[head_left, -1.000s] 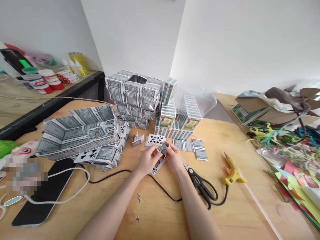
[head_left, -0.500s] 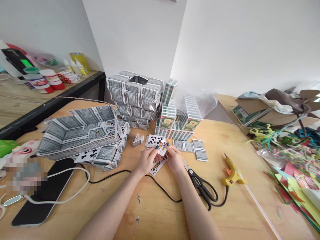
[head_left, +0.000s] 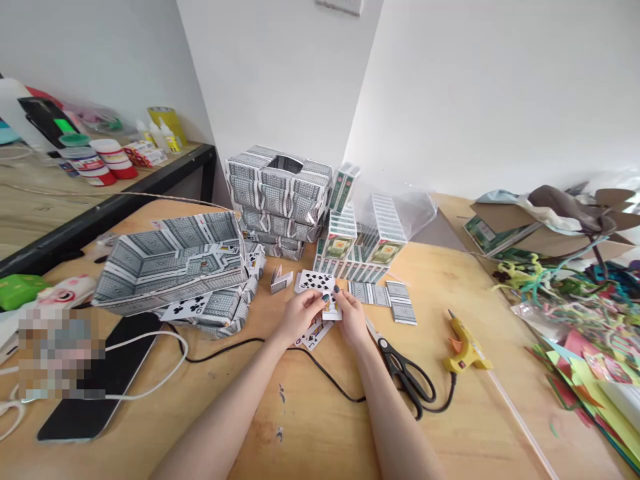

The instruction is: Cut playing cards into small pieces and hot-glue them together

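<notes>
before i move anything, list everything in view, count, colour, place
held card: one, white, between the hands
card pile: one, white, beyond the hands
face-down cards: a few, grey, right
open card box: one, grey, left
stacked card boxes: several, grey, rear
packaged decks: many, green, rear
scissors: one pair, black handles, right
glue gun: one, yellow, right
glue stick: one, clear, right
flat device: one, black, left
tubs: at least two, red bottoms, left shelf
small bottles: three, white, left shelf
fuzzy strands: many, mixed, right
paper sheets: several, mixed, right
cardboard box: one, brown, right
table: one, wood, below
left hand: one, dark nails, card's left
right hand: one, dark nails, card's right
</notes>
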Motion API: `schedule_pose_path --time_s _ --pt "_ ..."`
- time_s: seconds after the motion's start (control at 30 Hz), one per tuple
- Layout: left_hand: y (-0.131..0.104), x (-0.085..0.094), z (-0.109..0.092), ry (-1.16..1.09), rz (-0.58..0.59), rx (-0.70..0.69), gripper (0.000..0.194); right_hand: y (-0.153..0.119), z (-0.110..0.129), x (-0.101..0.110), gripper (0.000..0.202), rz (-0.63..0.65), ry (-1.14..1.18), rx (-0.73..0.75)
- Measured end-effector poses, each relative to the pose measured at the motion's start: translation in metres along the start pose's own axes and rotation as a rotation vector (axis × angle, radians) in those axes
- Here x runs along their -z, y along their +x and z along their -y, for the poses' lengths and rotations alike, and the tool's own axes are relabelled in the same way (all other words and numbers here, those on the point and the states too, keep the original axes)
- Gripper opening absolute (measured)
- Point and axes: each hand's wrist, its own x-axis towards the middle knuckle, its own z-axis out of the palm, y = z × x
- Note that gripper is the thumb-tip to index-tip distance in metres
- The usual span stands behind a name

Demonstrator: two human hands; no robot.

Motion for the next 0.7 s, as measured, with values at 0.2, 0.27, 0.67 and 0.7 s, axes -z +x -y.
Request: schedule_pose_path --time_s 0.2,0.27,0.67,0.7 --pt "-0.002 -0.003 -0.004 -0.007 0.162 0.022 0.026 -0.003 -0.007 0.003 0.044 -0.056 -0.183 0.039" --pt "-0.003 -0.003 -0.003 0.015 0.187 0.009 0.027 -0.004 -0.009 0.003 0.046 -0.053 -0.195 0.045" --pt "0.004 0.004 0.001 -0.013 0.055 0.022 0.020 -0.067 0.070 0.048 0.033 -0.204 -0.592 0.100" --pt "0.004 0.004 0.001 -0.031 0.055 0.028 0.020 -0.080 0.072 0.060 0.028 -0.210 -0.739 0.078"
